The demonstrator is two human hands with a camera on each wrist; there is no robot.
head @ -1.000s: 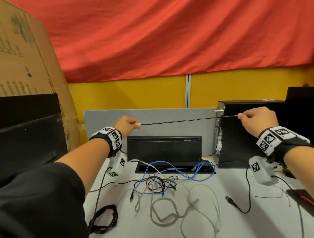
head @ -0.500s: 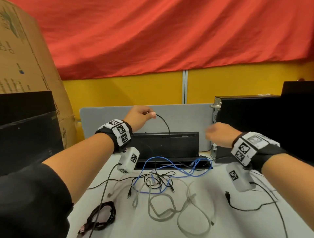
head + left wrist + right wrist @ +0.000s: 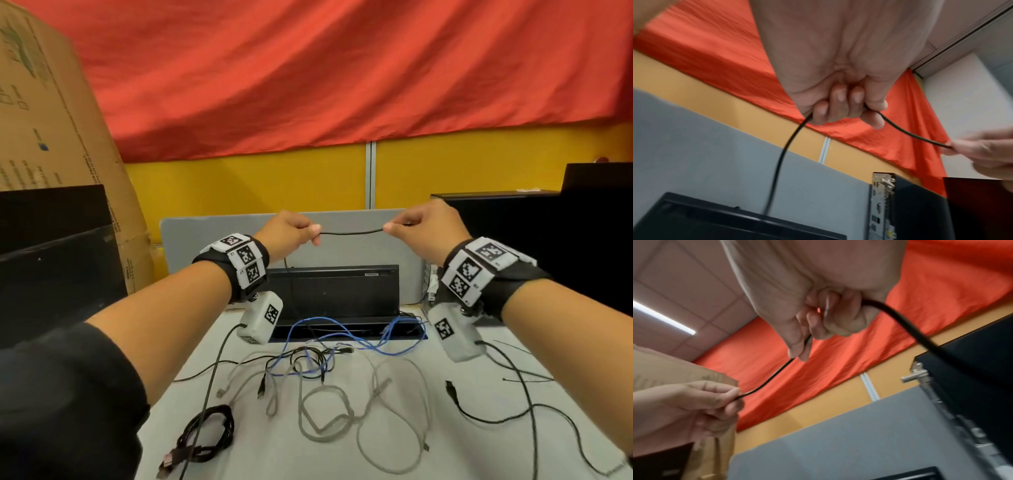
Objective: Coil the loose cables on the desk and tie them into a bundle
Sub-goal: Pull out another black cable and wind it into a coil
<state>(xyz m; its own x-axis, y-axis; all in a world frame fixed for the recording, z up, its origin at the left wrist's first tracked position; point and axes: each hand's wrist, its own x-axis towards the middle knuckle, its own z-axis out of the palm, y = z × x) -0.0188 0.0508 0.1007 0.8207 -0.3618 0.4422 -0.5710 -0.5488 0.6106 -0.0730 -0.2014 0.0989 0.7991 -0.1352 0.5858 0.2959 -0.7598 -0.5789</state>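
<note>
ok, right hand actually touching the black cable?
Touching. Right wrist view shows the right hand with thumb and fingers curled round the black cable; head view shows the same pinch.

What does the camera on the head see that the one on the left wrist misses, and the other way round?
Only the head view shows the desk with its loose cables: a blue cable, grey cables and a coiled black bundle. Only the left wrist view shows, from below, the left hand's fingers curled round the black cable, which hangs down from it. Both show the left hand and right hand holding that cable between them.
</note>
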